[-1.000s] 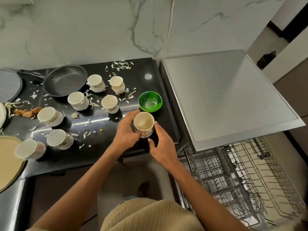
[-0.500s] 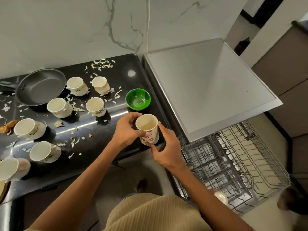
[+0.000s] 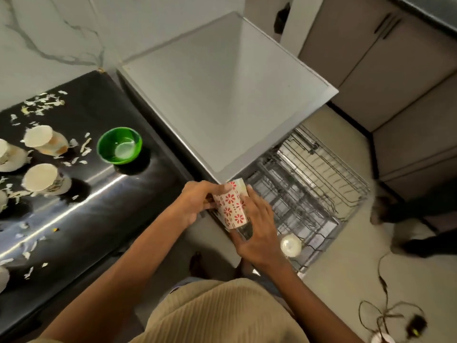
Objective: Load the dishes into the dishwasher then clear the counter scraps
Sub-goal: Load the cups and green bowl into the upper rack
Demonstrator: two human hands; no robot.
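Note:
A white cup with red flower print [image 3: 232,209] is tilted on its side in the air, off the counter's right edge and above the pulled-out dishwasher rack [image 3: 311,191]. My left hand [image 3: 195,204] grips it from the left, and my right hand [image 3: 257,231] wraps round its right side and bottom. One white cup [image 3: 291,245] sits upside down in the rack's near corner. On the black counter [image 3: 94,194] stand a green bowl [image 3: 119,145] and several cream cups [image 3: 42,178], with pale scraps [image 3: 42,105] scattered around.
The dishwasher's grey top [image 3: 222,95] lies between counter and rack. Grey cabinets [image 3: 408,70] line the right side. A cable [image 3: 385,308] lies on the floor at lower right, near another person's dark-clad feet [image 3: 415,219].
Both hands have carried the flowered cup right, off the counter and over the dishwasher rack, tipping it from upright onto its side. My view has swung right.

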